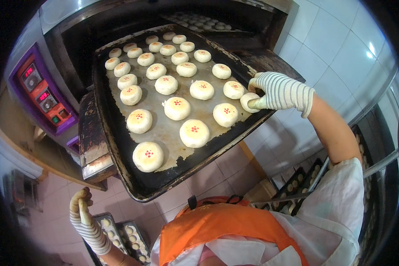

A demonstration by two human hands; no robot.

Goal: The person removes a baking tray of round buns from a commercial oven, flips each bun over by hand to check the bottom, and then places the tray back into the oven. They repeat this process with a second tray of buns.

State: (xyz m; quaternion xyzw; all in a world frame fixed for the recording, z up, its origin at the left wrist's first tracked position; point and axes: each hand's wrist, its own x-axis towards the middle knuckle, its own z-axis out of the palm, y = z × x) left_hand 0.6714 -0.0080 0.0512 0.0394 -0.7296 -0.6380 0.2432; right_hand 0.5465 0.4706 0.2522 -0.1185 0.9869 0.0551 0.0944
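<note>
A black baking tray (pixel 166 182) with a worn rim rests at the mouth of a deck oven and sticks out towards me. Rows of round, pale pastries stand on its liner (pixel 146 76); most bear red dot marks on lightly browned tops, like the nearest pastry (pixel 148 157). My right hand (pixel 277 91), in a striped knit glove, pinches a pastry (pixel 248 101) between thumb and fingers at the tray's right edge. That pastry's top is turned out of view. Low on the left, apart from the tray, my gloved left hand (pixel 83 209) has its fingers bunched, with nothing visible in them.
More pastries (pixel 202 23) sit deep in the dark oven. Left of it is a purple-framed control panel (pixel 41 89) with lit red displays. Trays of small dough rounds (pixel 133 241) lie below my left hand. A metal rack (pixel 382 163) with loaded trays stands at the right.
</note>
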